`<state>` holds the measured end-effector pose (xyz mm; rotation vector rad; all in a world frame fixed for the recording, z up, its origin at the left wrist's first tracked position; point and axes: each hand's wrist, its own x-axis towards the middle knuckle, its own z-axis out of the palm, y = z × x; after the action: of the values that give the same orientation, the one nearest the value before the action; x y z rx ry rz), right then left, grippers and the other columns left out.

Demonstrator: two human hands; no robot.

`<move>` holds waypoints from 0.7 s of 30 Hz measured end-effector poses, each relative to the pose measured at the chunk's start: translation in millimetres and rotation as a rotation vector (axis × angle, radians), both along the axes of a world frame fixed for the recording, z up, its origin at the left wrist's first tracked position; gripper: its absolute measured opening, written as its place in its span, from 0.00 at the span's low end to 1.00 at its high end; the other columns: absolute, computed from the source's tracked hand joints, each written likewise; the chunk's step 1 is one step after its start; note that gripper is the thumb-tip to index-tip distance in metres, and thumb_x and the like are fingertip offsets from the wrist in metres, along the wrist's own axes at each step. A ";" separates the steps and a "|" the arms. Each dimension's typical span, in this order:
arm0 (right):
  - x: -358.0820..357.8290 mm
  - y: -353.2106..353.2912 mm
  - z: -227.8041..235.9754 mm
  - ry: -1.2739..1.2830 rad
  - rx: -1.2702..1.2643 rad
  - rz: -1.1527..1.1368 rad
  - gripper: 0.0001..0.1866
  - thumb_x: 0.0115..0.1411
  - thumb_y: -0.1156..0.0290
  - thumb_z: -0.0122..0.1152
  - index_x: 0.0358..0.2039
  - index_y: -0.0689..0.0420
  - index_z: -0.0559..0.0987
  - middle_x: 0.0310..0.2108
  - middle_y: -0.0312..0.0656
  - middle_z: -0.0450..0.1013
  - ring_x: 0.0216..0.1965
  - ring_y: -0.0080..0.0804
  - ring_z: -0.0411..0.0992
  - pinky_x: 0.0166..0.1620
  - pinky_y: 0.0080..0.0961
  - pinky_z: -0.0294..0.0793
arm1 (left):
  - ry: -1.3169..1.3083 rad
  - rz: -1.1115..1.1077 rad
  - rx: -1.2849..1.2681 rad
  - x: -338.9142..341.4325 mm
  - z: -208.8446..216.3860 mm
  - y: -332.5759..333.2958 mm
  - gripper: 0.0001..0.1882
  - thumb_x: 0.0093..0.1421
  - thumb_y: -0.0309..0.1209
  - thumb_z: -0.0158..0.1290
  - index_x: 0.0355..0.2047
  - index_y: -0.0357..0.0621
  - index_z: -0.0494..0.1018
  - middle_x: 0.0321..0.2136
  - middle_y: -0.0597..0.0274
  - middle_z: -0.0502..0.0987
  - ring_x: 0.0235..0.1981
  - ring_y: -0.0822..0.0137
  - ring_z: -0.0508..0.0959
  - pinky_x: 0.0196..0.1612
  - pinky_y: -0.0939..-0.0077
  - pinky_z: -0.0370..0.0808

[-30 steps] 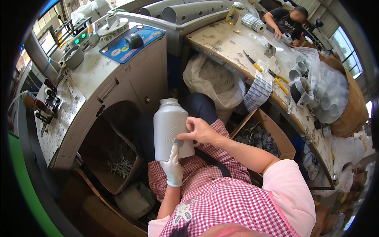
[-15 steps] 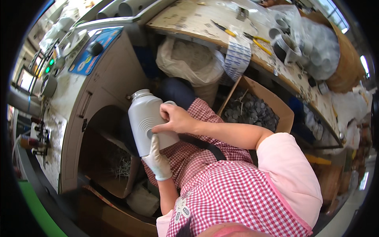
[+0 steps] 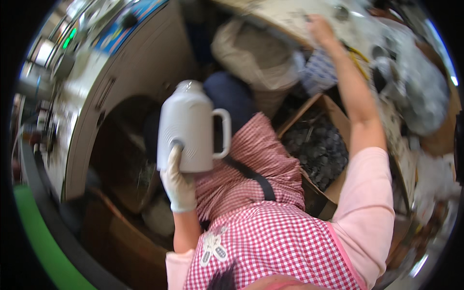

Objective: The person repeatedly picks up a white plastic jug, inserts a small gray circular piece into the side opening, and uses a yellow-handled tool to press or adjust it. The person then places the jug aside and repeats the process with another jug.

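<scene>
Two work places stood close by, a pale cabinet (image 3: pixel 142 60) on the left and a messy workbench (image 3: pixel 278 10) on the right. Between them, a big gray jug (image 3: pixel 188 118) was up over the person's lap, with its neck at the top and its handle (image 3: pixel 226 133) on the right. The left hand (image 3: pixel 180 186), in a white glove, was wrapped around the jug's bottom, with one finger up by a dark round spot (image 3: pixel 177 143). The right hand (image 3: pixel 320 31) was bare and far off over the workbench. Its fingers looked curled, but it was too blurry to tell if they pinched anything. Near that arm were a blue and white sheet (image 3: pixel 319 75) and a cardboard box (image 3: pixel 340 120) of gray bits (image 3: pixel 319 154).
</scene>
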<state>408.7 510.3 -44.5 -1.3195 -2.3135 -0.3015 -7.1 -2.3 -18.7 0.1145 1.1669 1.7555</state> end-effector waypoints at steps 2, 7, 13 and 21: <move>14.6 44.8 -13.2 0.189 -0.394 -0.028 0.23 0.72 0.56 0.43 0.37 0.62 0.78 0.36 0.61 0.78 0.42 0.62 0.75 0.47 0.55 0.72 | -0.028 -0.020 0.020 -6.3 4.0 -2.7 0.19 0.70 0.28 0.55 0.58 0.31 0.74 0.56 0.58 0.77 0.56 0.66 0.77 0.62 0.67 0.72; -69.1 -13.9 56.1 0.438 -0.557 -0.006 0.22 0.73 0.55 0.52 0.56 0.60 0.76 0.32 0.47 0.75 0.34 0.40 0.74 0.34 0.36 0.70 | -0.060 -0.047 0.050 -13.2 10.7 -10.9 0.21 0.70 0.27 0.56 0.61 0.35 0.71 0.53 0.58 0.79 0.53 0.67 0.80 0.56 0.71 0.76; -202.9 -324.8 81.1 0.752 -1.533 0.418 0.20 0.70 0.64 0.59 0.61 0.51 0.78 0.24 0.29 0.72 0.17 0.11 0.65 0.21 0.11 0.65 | 0.724 -0.170 -0.163 -16.5 -8.6 -23.9 0.17 0.71 0.25 0.54 0.59 0.35 0.72 0.53 0.58 0.79 0.55 0.69 0.79 0.59 0.72 0.78; -257.7 -411.7 64.4 0.659 -1.246 0.664 0.26 0.70 0.77 0.56 0.69 0.56 0.71 0.59 0.49 0.76 0.56 0.36 0.77 0.58 0.29 0.74 | 1.276 -0.250 0.068 -15.8 -23.9 -38.8 0.25 0.66 0.14 0.54 0.62 0.40 0.71 0.62 0.56 0.73 0.61 0.62 0.76 0.65 0.67 0.75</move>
<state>151.0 98.6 19.8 -0.7088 -2.0816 1.7137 -22.9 -41.1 -42.6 1.5155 1.8191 1.4209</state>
